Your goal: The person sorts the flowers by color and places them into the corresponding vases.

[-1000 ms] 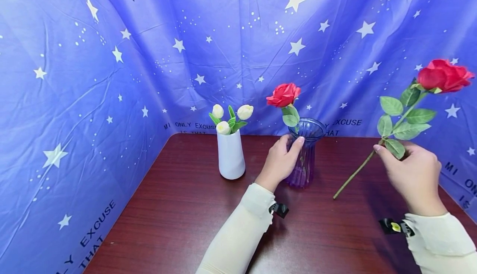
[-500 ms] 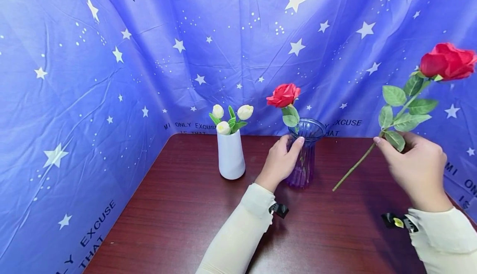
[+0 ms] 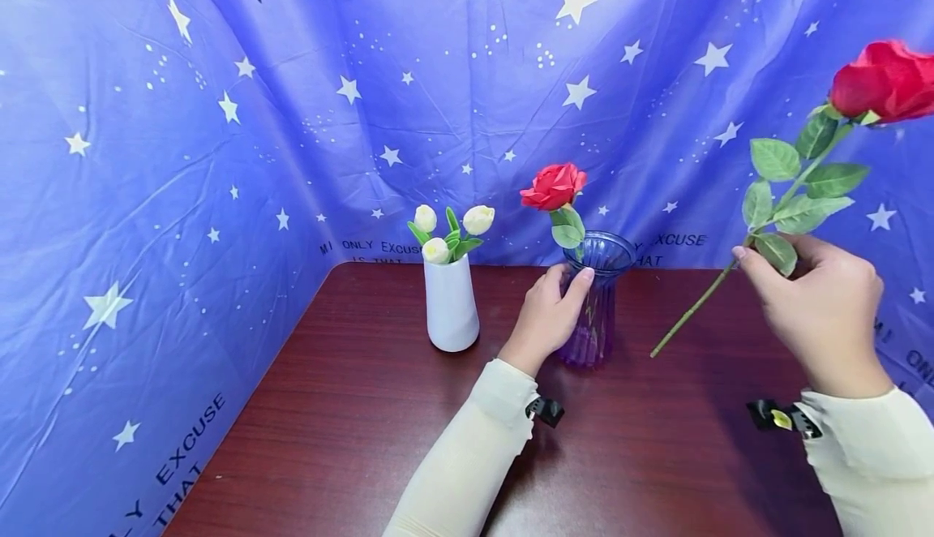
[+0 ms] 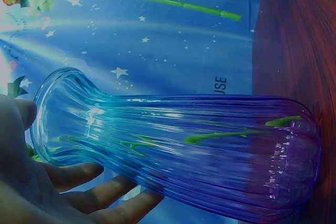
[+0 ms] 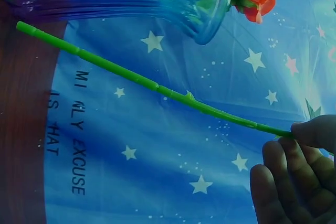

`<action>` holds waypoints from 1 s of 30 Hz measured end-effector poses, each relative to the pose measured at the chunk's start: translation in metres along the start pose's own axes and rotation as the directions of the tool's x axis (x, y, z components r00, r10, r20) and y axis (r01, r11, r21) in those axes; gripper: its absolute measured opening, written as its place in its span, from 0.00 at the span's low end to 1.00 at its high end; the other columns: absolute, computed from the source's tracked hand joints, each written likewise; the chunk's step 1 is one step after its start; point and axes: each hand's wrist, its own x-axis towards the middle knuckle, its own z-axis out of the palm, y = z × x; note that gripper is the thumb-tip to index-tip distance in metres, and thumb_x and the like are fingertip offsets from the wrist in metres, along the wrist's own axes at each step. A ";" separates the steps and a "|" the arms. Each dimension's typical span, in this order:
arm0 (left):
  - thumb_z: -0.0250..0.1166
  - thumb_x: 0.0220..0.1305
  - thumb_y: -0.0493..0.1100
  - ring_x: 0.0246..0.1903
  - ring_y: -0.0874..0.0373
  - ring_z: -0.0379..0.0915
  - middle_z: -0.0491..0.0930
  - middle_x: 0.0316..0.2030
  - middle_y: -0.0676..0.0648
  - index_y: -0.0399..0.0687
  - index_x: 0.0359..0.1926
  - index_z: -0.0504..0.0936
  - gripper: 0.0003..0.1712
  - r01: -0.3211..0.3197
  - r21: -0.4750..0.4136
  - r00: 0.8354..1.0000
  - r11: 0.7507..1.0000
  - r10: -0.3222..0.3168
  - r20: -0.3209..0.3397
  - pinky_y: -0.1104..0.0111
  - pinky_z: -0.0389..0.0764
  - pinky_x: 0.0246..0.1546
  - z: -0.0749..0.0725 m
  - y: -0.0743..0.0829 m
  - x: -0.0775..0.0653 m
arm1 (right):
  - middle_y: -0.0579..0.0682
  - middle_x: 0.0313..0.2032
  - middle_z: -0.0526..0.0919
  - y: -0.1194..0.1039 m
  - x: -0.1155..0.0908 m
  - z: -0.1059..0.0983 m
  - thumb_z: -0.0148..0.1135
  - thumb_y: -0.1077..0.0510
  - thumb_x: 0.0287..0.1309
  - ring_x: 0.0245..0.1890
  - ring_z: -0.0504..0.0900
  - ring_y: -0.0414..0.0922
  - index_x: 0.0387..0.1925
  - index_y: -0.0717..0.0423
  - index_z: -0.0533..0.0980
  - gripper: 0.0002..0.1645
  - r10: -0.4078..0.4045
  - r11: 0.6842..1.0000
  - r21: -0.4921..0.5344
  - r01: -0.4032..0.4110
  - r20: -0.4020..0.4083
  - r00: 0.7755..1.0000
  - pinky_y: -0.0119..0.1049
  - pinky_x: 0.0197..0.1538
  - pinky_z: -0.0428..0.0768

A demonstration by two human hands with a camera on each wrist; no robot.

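My left hand (image 3: 543, 314) grips a ribbed glass vase (image 3: 600, 310), blue at the flared rim and purple at the base, which stands on the table. Thumb and fingers lie around its neck in the left wrist view. One red rose (image 3: 553, 186) leans left out of this vase, its green stem showing through the glass. To the right, my right hand (image 3: 824, 310) pinches a second red rose (image 3: 884, 83) by its stem just below the leaves. That rose tilts, bloom up to the right, and its bare stem end (image 5: 39, 34) points down toward the vase, above the table.
Left of the glass vase stands a white vase (image 3: 451, 310) with white tulips (image 3: 436, 250). Both are on a dark red wooden table (image 3: 350, 431). A blue star-printed cloth (image 3: 467, 107) hangs behind and along the sides.
My right hand has raised the second rose, its bloom moving up and slightly right and its stem end rising. The left hand and the glass vase have stayed in place.
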 end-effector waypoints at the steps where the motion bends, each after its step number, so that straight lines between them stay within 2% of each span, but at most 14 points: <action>1: 0.46 0.74 0.73 0.64 0.54 0.76 0.81 0.62 0.46 0.49 0.69 0.74 0.41 -0.002 0.001 1.000 1.000 0.002 -0.001 0.59 0.76 0.67 0.000 0.000 0.000 | 0.07 0.17 0.65 -0.002 0.002 0.000 0.76 0.48 0.52 0.20 0.62 0.18 0.38 0.58 0.89 0.18 -0.009 1.000 0.006 0.009 -0.004 1.000 0.29 0.30 0.59; 6: 0.46 0.75 0.73 0.64 0.54 0.76 0.80 0.63 0.46 0.49 0.70 0.74 0.41 -0.004 0.003 1.000 1.000 0.004 0.004 0.58 0.75 0.67 -0.001 0.000 0.000 | 0.09 0.17 0.66 -0.011 0.007 0.000 0.77 0.49 0.52 0.19 0.62 0.19 0.37 0.59 0.89 0.17 -0.031 0.999 0.036 0.032 -0.027 0.999 0.23 0.30 0.58; 18: 0.45 0.74 0.74 0.64 0.54 0.76 0.80 0.62 0.46 0.50 0.69 0.74 0.41 0.003 0.017 1.000 1.000 -0.003 0.001 0.58 0.76 0.67 0.000 -0.001 0.001 | 0.08 0.17 0.66 -0.032 0.024 -0.006 0.76 0.49 0.52 0.18 0.62 0.18 0.39 0.61 0.89 0.19 -0.064 0.996 0.053 0.066 -0.039 0.997 0.23 0.31 0.58; 25: 0.45 0.74 0.75 0.65 0.54 0.75 0.80 0.63 0.46 0.50 0.70 0.73 0.42 0.017 0.012 1.000 1.000 -0.017 0.007 0.58 0.75 0.67 -0.001 -0.001 0.001 | 0.09 0.16 0.68 -0.043 0.031 -0.010 0.76 0.48 0.52 0.16 0.64 0.17 0.40 0.61 0.89 0.21 -0.049 0.995 0.086 0.052 -0.039 0.998 0.20 0.29 0.60; 28: 0.45 0.74 0.75 0.65 0.54 0.75 0.80 0.63 0.46 0.50 0.70 0.73 0.42 0.017 0.011 1.000 1.000 -0.017 0.009 0.58 0.75 0.67 -0.001 0.000 0.000 | 0.12 0.14 0.69 -0.047 0.033 -0.012 0.76 0.47 0.52 0.14 0.64 0.19 0.38 0.60 0.89 0.20 -0.043 0.994 0.098 0.047 -0.042 0.998 0.18 0.25 0.62; 30: 0.45 0.74 0.74 0.65 0.54 0.75 0.80 0.63 0.46 0.50 0.70 0.74 0.42 0.013 0.012 1.000 1.000 -0.013 0.005 0.58 0.75 0.67 -0.001 0.000 0.000 | 0.15 0.13 0.69 -0.051 0.035 -0.013 0.77 0.47 0.52 0.13 0.64 0.20 0.36 0.55 0.89 0.16 -0.041 0.993 0.108 0.046 -0.049 0.998 0.17 0.24 0.62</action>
